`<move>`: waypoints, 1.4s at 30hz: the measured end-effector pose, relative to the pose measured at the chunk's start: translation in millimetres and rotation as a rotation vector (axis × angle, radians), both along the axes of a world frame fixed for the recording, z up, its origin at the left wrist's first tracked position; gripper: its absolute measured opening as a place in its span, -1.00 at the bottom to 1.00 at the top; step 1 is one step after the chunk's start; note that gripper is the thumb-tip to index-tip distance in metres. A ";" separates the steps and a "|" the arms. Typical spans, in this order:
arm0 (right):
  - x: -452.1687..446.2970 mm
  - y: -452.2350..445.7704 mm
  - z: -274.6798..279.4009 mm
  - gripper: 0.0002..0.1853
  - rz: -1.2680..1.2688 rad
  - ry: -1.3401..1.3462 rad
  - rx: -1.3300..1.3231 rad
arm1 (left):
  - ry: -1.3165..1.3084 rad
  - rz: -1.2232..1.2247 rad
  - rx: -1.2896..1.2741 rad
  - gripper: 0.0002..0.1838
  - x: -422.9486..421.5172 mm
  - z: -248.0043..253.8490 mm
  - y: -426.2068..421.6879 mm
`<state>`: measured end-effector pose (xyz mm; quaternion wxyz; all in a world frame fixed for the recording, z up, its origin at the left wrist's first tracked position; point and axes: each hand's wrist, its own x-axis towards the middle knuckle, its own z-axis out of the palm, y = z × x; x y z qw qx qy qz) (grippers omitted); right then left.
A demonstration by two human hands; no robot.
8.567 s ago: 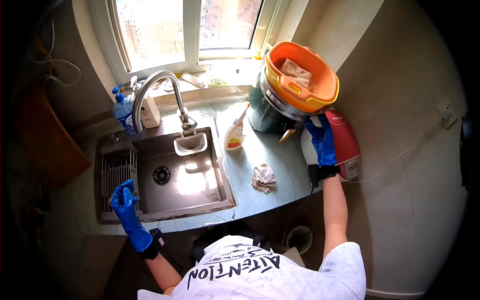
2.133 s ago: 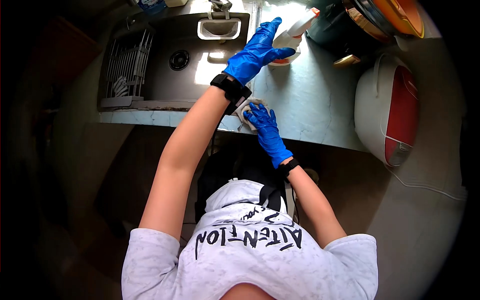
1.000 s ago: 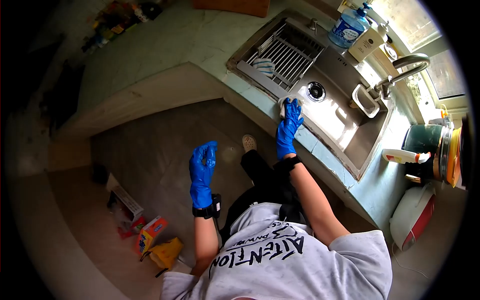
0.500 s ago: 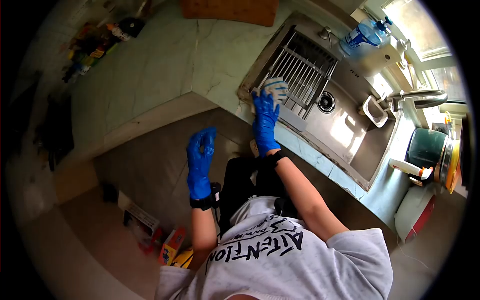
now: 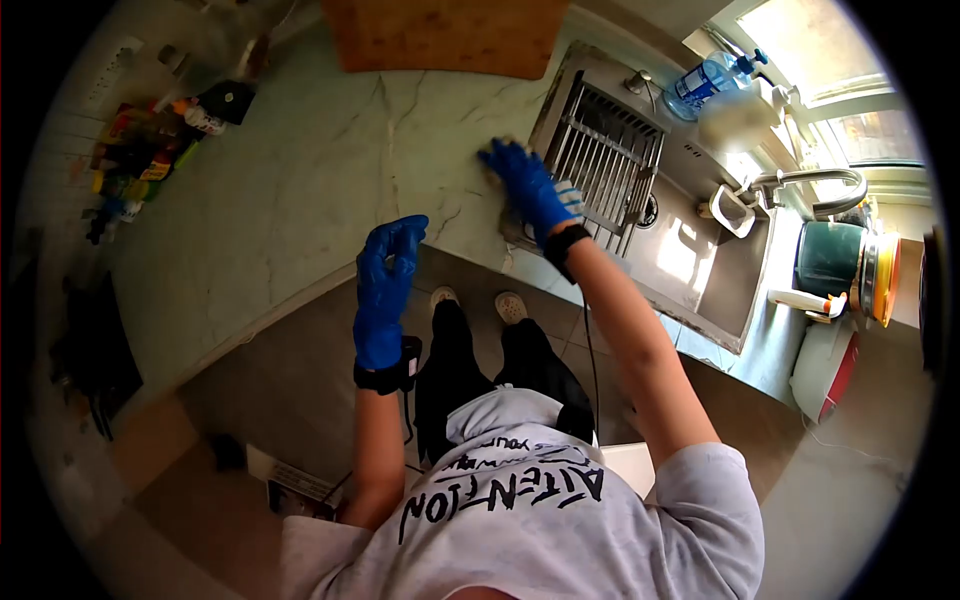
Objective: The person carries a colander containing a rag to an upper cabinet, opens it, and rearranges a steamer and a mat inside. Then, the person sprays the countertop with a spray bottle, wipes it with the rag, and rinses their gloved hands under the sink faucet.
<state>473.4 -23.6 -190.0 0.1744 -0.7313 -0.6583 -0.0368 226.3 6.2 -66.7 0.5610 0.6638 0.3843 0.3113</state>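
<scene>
My right hand (image 5: 527, 188), in a blue glove, presses down on a cloth (image 5: 492, 176) on the counter just left of the sink. Only a blurred brownish edge of the cloth shows beside the fingers. A white and blue striped item (image 5: 570, 197) lies at the rack's left edge, partly behind this hand. My left hand (image 5: 388, 285), also gloved in blue, hovers over the counter's front edge with its fingers curled towards the thumb and nothing visible in them. The metal rack (image 5: 610, 150) sits over the left part of the sink (image 5: 728, 290).
A wooden board (image 5: 445, 35) stands at the counter's back. Bottles and packets (image 5: 150, 160) are at the far left. A blue pump bottle (image 5: 708, 85), faucet (image 5: 820, 178), spray bottle (image 5: 803, 301), green pot (image 5: 830, 257) and red-and-white appliance (image 5: 824, 375) are to the right.
My right hand has moved with the cloth from the counter by the spray bottle, along the sink's front edge, to the counter left of the sink. The view has turned left.
</scene>
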 end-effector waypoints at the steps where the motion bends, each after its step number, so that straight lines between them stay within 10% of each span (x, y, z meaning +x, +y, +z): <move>1: 18.9 8.9 -2.3 -0.54 -0.097 -0.003 0.009 | -0.024 0.008 -0.018 -0.74 -5.7 -0.7 5.1; 6: 58.8 24.3 -19.2 -0.49 -0.302 0.136 0.140 | -0.008 -0.002 -0.065 -0.75 -35.8 -10.8 23.9; 12: -88.2 -50.1 14.4 -0.41 0.013 -0.121 -0.140 | -0.110 -0.025 -0.120 -0.74 -23.5 -64.3 45.6; 18: -25.9 -23.2 13.9 -0.33 0.508 0.040 -0.223 | 0.175 -0.108 0.003 -0.79 14.7 -69.6 49.9; 26: 148.3 24.3 -7.9 -0.45 0.247 0.009 -0.075 | 0.155 -0.034 0.006 -0.78 27.0 -41.4 37.2; 34: 217.6 56.5 -5.9 -0.53 -0.203 0.978 0.138 | 0.121 0.025 -0.059 -0.78 46.8 -42.5 35.6; 38: 201.8 64.4 40.8 -0.61 -0.354 0.815 0.168 | 0.192 0.008 -0.073 -0.75 56.0 -33.0 31.3; 39: 199.7 77.5 60.0 -0.62 -0.335 1.146 0.336 | 0.199 0.013 -0.074 -0.75 55.8 -32.7 30.7; 42: 238.1 102.7 -1.8 -0.63 -0.153 0.484 0.394 | 0.201 -0.037 -0.113 -0.73 58.3 -33.7 28.0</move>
